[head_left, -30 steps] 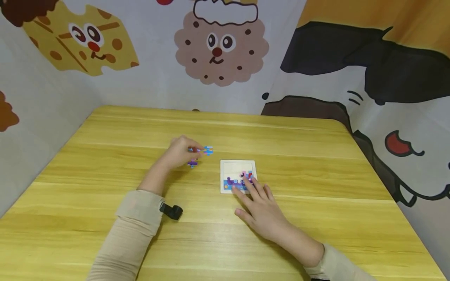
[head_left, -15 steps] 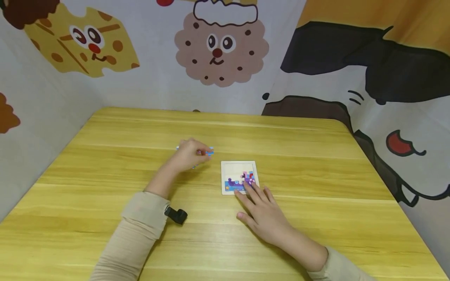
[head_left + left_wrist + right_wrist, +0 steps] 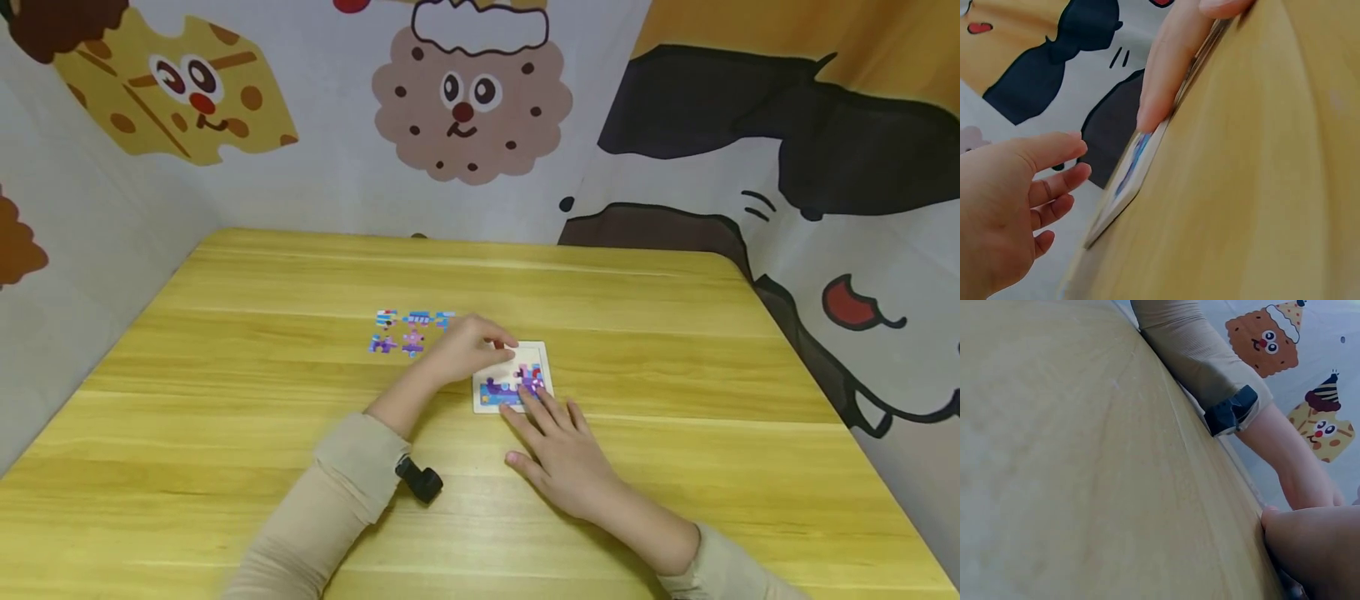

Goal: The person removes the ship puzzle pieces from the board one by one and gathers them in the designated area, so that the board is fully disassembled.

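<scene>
A small white-framed puzzle tray (image 3: 513, 346) lies on the table, its lower part and right side filled with blue and purple jigsaw pieces (image 3: 498, 393). Over the tray's upper left hovers my left hand (image 3: 467, 348), thumb and index finger reaching past the frame. In the left wrist view, this left hand (image 3: 1016, 194) has its fingertips bent loosely with a gap between them, and no piece shows there. My right hand (image 3: 566, 462) rests with spread, fairly straight fingers on the tray's lower right, covering some fitted pieces. The tray (image 3: 1129, 190) appears edge-on under the right fingers in that wrist view.
Left of the tray lie several loose jigsaw pieces (image 3: 412, 342), one partly hidden behind the left hand. A black wrist camera (image 3: 420, 481) hangs on the left sleeve. The wooden table (image 3: 637, 317) backs onto a wall with cartoon pictures (image 3: 472, 100).
My left hand has moved right from the loose pieces to above the tray, uncovering most of those pieces. The right hand has stayed almost still on the tray.
</scene>
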The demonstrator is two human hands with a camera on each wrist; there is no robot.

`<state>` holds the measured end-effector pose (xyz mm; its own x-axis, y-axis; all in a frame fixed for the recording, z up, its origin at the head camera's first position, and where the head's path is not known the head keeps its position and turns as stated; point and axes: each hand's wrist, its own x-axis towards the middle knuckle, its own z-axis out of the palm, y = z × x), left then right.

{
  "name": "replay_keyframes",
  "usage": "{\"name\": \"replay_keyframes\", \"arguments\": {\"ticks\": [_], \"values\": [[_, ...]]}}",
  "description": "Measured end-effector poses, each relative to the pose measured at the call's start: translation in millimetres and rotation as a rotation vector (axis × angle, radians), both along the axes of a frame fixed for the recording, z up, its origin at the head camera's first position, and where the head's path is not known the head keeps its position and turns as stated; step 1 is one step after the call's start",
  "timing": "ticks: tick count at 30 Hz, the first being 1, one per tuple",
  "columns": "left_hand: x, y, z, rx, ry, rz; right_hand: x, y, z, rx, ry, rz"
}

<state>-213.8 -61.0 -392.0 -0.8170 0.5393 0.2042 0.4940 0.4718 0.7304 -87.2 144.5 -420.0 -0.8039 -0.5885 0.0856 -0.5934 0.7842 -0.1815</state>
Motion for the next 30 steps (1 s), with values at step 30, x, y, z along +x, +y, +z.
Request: {"name": "replay_keyframes", "arguments": {"ticks": [30], "values": [[-3.1,23.9,-16.3,-0.189,0.035,0.002,-0.3,0.2,2.6,0.070,0.012,-0.028]]}}
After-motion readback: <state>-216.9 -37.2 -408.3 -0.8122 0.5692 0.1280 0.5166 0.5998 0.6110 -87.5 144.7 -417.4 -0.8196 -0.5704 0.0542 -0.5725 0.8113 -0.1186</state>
